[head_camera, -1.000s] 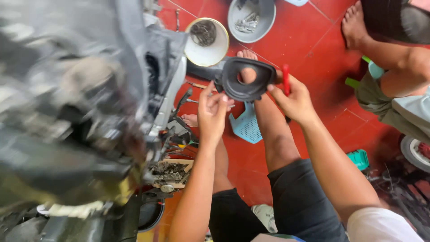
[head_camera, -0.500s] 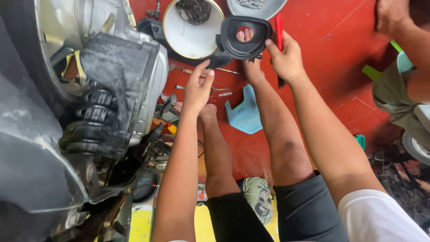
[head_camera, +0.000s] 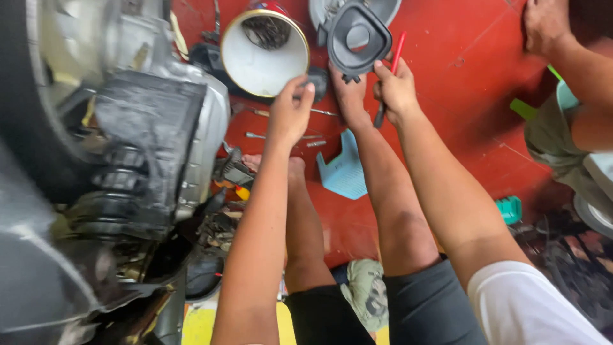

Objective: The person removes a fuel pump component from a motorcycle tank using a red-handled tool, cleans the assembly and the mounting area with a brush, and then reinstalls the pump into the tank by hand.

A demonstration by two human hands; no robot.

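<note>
The black rounded-square rubber frame (head_camera: 359, 37) looks matt and smooth. The thin red plastic-handled tool (head_camera: 397, 54) in the right hand (head_camera: 396, 89) has a slight gloss. Near the left hand (head_camera: 290, 112), the round white tin with a brass-coloured metal rim (head_camera: 265, 54) is dull inside. The red tiled floor (head_camera: 472, 83) shines faintly. On the left, the grey cast-metal engine casing (head_camera: 204, 128) is semi-glossy, and its black ribbed part (head_camera: 143, 134) is grimy and matt. The pale blue plastic grid piece (head_camera: 345, 169) looks smooth.
</note>
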